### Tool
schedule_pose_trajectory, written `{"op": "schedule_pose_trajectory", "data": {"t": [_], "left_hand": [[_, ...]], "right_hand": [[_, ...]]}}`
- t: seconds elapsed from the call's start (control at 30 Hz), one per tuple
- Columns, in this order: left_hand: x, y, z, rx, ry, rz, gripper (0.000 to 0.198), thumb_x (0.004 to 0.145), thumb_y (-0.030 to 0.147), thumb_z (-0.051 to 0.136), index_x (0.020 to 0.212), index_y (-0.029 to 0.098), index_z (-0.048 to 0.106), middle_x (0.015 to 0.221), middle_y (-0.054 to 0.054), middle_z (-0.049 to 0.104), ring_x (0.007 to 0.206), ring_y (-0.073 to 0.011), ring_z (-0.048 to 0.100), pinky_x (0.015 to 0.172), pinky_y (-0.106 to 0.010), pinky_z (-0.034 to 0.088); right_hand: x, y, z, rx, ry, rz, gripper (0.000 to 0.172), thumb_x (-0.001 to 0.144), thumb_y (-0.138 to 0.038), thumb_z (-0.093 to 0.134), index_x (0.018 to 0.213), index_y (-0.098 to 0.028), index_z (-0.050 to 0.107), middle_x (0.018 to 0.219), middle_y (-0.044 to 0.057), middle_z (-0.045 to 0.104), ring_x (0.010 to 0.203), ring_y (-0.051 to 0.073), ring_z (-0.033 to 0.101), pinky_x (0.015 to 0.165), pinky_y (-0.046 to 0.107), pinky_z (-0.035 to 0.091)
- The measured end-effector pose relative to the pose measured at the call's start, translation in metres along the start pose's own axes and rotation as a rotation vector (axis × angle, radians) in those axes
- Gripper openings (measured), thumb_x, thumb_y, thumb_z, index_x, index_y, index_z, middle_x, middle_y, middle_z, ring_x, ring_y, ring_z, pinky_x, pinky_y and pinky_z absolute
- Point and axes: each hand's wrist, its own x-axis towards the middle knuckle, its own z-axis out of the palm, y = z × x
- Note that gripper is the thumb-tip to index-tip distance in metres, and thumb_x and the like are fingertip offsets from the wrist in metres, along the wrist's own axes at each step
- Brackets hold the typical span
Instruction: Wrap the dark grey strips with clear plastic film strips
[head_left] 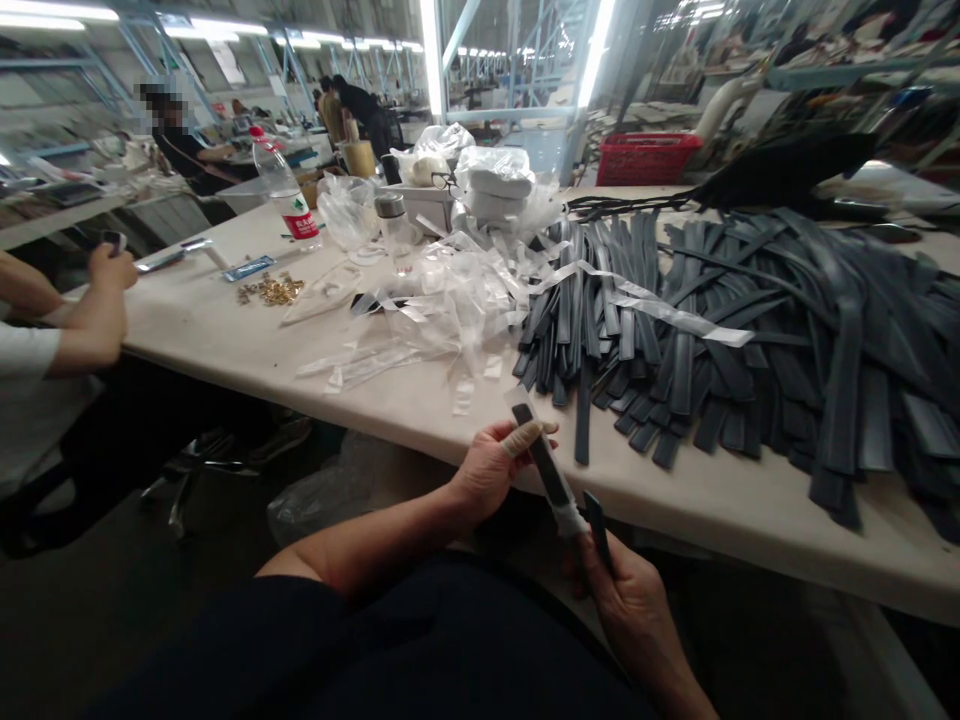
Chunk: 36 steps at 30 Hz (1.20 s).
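Now | your left hand (491, 468) pinches the dark strap (546, 470) in its clear sleeve, below the tabletop (420, 395) edge | right hand (634, 590) closed round its lower end | peeled film (442, 305) heaped | strap pile (750, 320) looks mostly unwrapped

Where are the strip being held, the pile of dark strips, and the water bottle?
held strip (546, 465): head view, on its dark middle, between left hand (487, 470) and right hand (626, 590).
pile of dark strips (750, 340): head view, centre of the heap.
water bottle (289, 195): head view, clear body above label.
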Motion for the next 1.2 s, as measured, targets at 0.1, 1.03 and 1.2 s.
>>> {"op": "schedule_pose_trajectory", "data": {"t": [0.1, 1.03, 1.2], "left_hand": [[-0.008, -0.012, 0.000, 0.080, -0.078, -0.154, 0.040, 0.065, 0.047, 0.084, 0.081, 0.011, 0.075, 0.070, -0.005, 0.070, 0.063, -0.0144, 0.062, 0.067, -0.028, 0.048], [0.002, 0.022, 0.057, 0.323, -0.367, -0.049, 0.048, 0.079, 0.060, 0.065, 0.098, 0.017, 0.076, 0.074, -0.004, 0.073, 0.039, -0.0059, 0.046, 0.038, -0.020, 0.034], [0.004, 0.033, 0.079, 0.587, -0.394, 0.053, 0.060, 0.086, 0.070, 0.048, 0.099, 0.019, 0.076, 0.073, -0.004, 0.073, 0.042, -0.0095, 0.055, 0.038, -0.022, 0.037]], "right_hand": [[-0.001, -0.004, 0.000, -0.012, 0.025, -0.004, 0.047, 0.097, -0.057, 0.044, 0.070, -0.021, 0.057, 0.057, -0.001, 0.057, 0.050, 0.016, 0.054, 0.050, 0.024, 0.041], [0.027, -0.065, -0.050, 0.426, -0.202, -0.094, 0.050, 0.094, -0.061, 0.053, 0.100, -0.014, 0.066, 0.087, 0.006, 0.071, 0.074, 0.018, 0.067, 0.066, 0.027, 0.051], [0.029, -0.081, -0.054, 0.412, -0.107, -0.238, 0.045, 0.097, -0.058, 0.048, 0.092, -0.014, 0.060, 0.076, 0.003, 0.066, 0.067, 0.015, 0.065, 0.059, 0.024, 0.050]]}}
